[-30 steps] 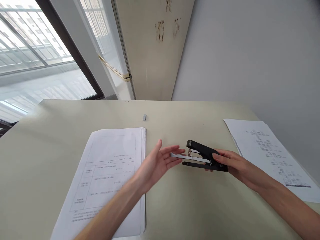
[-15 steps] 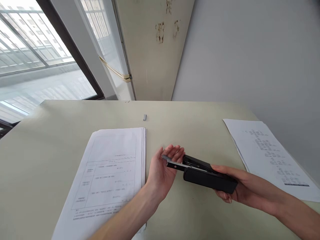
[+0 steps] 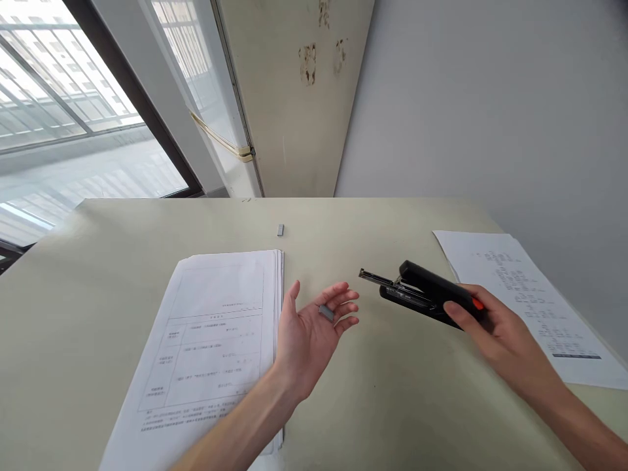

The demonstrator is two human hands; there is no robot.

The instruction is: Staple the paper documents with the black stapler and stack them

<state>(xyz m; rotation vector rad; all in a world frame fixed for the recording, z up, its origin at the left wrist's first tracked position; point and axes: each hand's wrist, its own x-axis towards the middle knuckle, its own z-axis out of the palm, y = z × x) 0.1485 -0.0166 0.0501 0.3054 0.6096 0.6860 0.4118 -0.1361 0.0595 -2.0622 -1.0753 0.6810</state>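
My left hand (image 3: 314, 327) lies palm up over the table, fingers spread, with a small grey strip of staples (image 3: 326, 312) resting on its fingers. My right hand (image 3: 490, 324) grips the rear of a black stapler (image 3: 422, 294) and holds it above the table, to the right of my left hand. The stapler's metal staple tray sticks out at its front, pointing left. A red part shows under my right thumb.
A thick stack of printed papers (image 3: 216, 340) lies left of my left hand. A second sheet of printed paper (image 3: 524, 294) lies at the table's right edge. Another small staple strip (image 3: 280, 229) sits farther back on the beige table (image 3: 122, 261). A wall and window are behind.
The stapler was held over my left palm; it has now moved up and to the right, away from that hand. A staple strip now lies on my open left fingers.
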